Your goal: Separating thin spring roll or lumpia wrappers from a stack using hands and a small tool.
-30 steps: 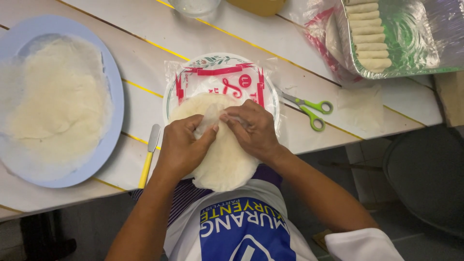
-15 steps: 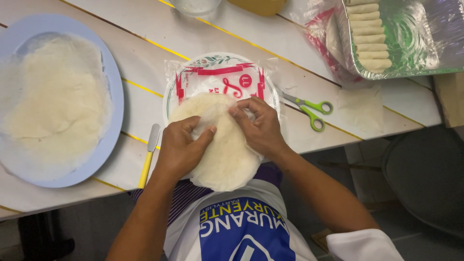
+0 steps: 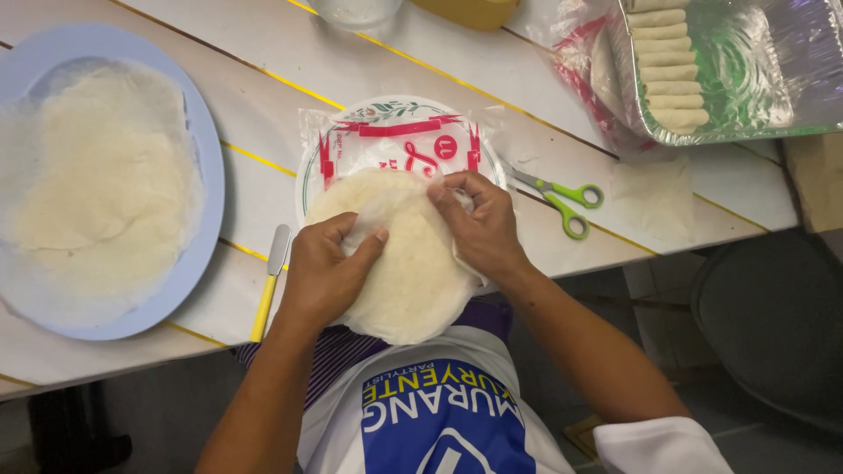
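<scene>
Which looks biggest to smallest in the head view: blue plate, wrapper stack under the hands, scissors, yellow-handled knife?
1. Blue plate, clearly largest, though cut off at the left edge.
2. Wrapper stack, round, partly covered by both hands.
3 and 4. Scissors and knife look about alike in length; not ranked.

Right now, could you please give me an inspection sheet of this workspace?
Surface: white plank table with yellow stripes.
Job's things: stack of round pale wrappers on its plastic packet, overhanging the table edge.
Clutter: blue plate of separated wrappers; yellow-handled knife; green-handled scissors; foil tray of rolled wraps.
Grippers: left hand and right hand pinch a thin sheet on the stack.
Cables: nothing seen.
Surroundings: dark chair, tiled floor.
</scene>
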